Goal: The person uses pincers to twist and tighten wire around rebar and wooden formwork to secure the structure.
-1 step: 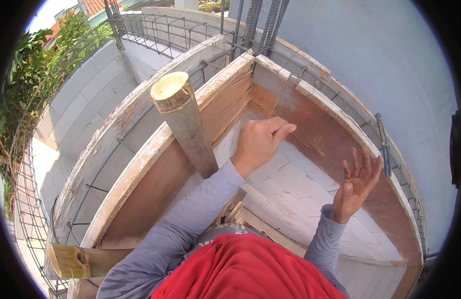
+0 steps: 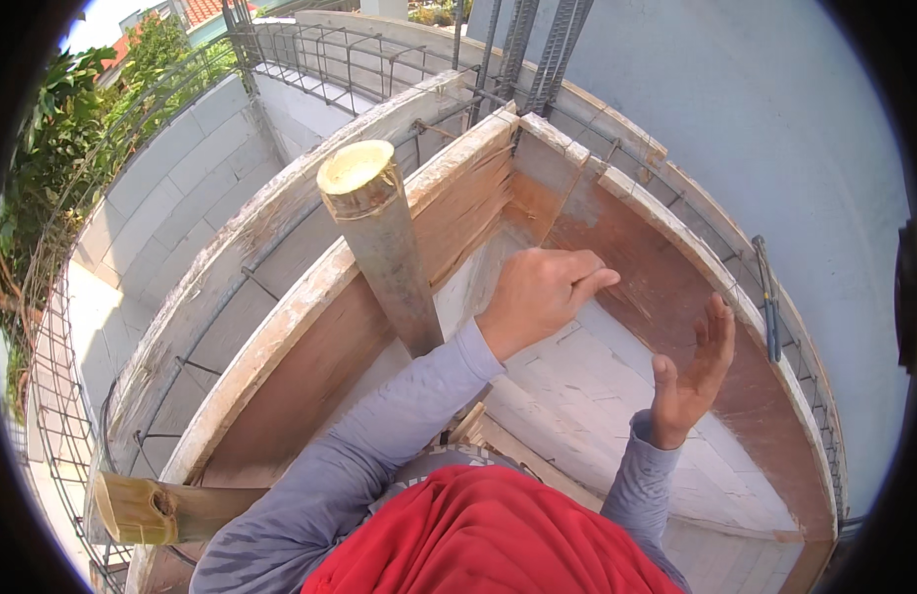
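My left hand point(image 2: 546, 297) is closed, fingers curled and thumb pressed against them, above the corner between two plywood boards. What it grips, if anything, cannot be made out. A thin wire-like line point(image 2: 563, 206) runs down the right board point(image 2: 666, 259) just beyond it. My right hand point(image 2: 692, 381) is raised inside that same board, open, with its fingers stretched upward and thumb apart. Nothing shows in it. Beside it, a slim tool with blue handles point(image 2: 771, 322) hangs over the board's top edge.
An upright bamboo pole point(image 2: 384, 252) stands by my left forearm against the left board point(image 2: 310, 351). Another bamboo pole point(image 2: 171, 513) lies sideways at lower left. Steel rebar point(image 2: 562, 49) rises beyond the corner. Rebar cages point(image 2: 345, 59) top the block walls point(image 2: 186, 168).
My left hand has shifted slightly to the right, still closed. My right hand has moved a little left and turned, its fingers now closer together. The view has shifted slightly.
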Tool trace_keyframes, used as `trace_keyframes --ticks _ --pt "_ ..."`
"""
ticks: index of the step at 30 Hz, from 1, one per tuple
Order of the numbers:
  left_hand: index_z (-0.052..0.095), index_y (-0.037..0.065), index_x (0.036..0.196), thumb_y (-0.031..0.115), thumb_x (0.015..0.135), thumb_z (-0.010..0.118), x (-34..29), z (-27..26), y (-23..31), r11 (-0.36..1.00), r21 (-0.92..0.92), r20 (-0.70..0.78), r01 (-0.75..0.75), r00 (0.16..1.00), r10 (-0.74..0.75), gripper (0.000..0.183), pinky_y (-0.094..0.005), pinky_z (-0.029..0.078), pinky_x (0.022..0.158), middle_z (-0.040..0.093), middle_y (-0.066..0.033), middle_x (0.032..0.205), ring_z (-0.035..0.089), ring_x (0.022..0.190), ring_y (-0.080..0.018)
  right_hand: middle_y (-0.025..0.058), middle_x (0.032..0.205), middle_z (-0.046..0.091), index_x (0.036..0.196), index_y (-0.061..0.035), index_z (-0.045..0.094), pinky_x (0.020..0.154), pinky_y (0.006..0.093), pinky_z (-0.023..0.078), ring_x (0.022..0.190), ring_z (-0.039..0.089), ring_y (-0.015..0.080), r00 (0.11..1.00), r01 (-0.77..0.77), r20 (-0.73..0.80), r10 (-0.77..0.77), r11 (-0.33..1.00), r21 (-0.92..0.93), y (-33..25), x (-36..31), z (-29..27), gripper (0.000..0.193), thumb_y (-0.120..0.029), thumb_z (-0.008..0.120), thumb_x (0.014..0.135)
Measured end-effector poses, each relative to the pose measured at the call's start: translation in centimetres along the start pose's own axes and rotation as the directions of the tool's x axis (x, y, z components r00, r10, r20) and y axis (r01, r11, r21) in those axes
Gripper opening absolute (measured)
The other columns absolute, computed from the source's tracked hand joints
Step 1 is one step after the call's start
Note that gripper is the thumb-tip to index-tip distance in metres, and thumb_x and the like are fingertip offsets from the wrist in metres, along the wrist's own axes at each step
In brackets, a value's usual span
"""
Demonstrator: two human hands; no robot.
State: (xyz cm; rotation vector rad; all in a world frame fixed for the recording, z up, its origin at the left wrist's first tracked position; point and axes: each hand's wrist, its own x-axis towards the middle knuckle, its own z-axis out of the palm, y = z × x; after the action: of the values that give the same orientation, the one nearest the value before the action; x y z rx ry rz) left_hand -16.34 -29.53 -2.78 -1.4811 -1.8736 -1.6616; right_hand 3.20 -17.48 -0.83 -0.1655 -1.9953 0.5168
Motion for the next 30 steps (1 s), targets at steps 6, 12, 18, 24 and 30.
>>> trace_keyframes --ticks 6,12,18,24,30 --pt "0.073 0.010 0.079 0.030 0.087 0.073 3.6 -1.2 8.0 0.959 0.081 0.185 -0.270 0.950 0.252 0.021 -0.0397 0.048 0.050 0.064 -0.0083 0.060 0.065 0.056 -0.0284 0.0125 0.127 0.061 0.127 -0.0021 0.060 0.105 0.0426 0.045 0.121 0.059 0.0280 0.989 -0.093 -0.111 0.094 0.996 0.011 5.5 -1.5 4.0 0.039 -0.023 0.074 0.097" --pt "0.075 0.014 0.081 0.029 0.088 0.070 14.6 -5.6 17.1 0.742 0.193 0.313 -0.642 0.757 0.574 0.018 -0.0424 0.052 0.062 0.068 -0.0061 0.070 0.069 0.068 -0.0267 0.0018 0.086 0.052 0.114 -0.0066 0.067 0.059 0.0277 0.043 0.072 0.049 0.0132 0.927 -0.208 0.124 0.353 0.212 0.955 9.1 -1.0 -0.1 0.053 -0.056 0.053 0.103" --pt "0.077 0.008 0.090 0.034 0.095 0.067 22.4 -13.2 22.6 0.629 0.306 0.838 -0.714 0.516 0.177 0.028 -0.0445 0.054 0.074 0.074 -0.0129 0.083 0.070 0.078 -0.0316 -0.0014 0.065 0.044 0.115 -0.0036 0.071 0.045 0.0249 0.032 0.053 0.036 0.0098 0.965 -0.004 -0.092 0.247 0.362 0.932 7.9 1.7 -4.9 0.064 -0.057 0.037 0.108" --pt "0.078 0.002 0.093 0.037 0.098 0.065 26.2 -18.1 14.5 0.512 0.460 0.841 -0.725 0.541 0.009 0.038 -0.0461 0.053 0.078 0.073 -0.0192 0.085 0.069 0.080 -0.0354 0.0012 0.067 0.050 0.120 0.0005 0.068 0.043 0.0236 0.034 0.054 0.043 0.0081 0.958 -0.177 0.000 0.286 0.594 0.785 6.7 1.6 -4.1 0.056 -0.049 0.043 0.109" --pt "0.073 0.013 0.104 0.028 0.103 0.057 24.0 -31.5 -1.7 0.271 0.816 0.518 -0.511 0.854 0.053 0.021 -0.0451 0.053 0.077 0.072 -0.0022 0.076 0.071 0.081 -0.0266 0.0128 0.109 0.071 0.132 -0.0028 0.064 0.057 0.0250 0.051 0.087 0.069 0.0193 0.968 -0.239 0.173 0.184 0.447 0.862 6.1 2.2 8.1 0.050 -0.040 0.069 0.099"
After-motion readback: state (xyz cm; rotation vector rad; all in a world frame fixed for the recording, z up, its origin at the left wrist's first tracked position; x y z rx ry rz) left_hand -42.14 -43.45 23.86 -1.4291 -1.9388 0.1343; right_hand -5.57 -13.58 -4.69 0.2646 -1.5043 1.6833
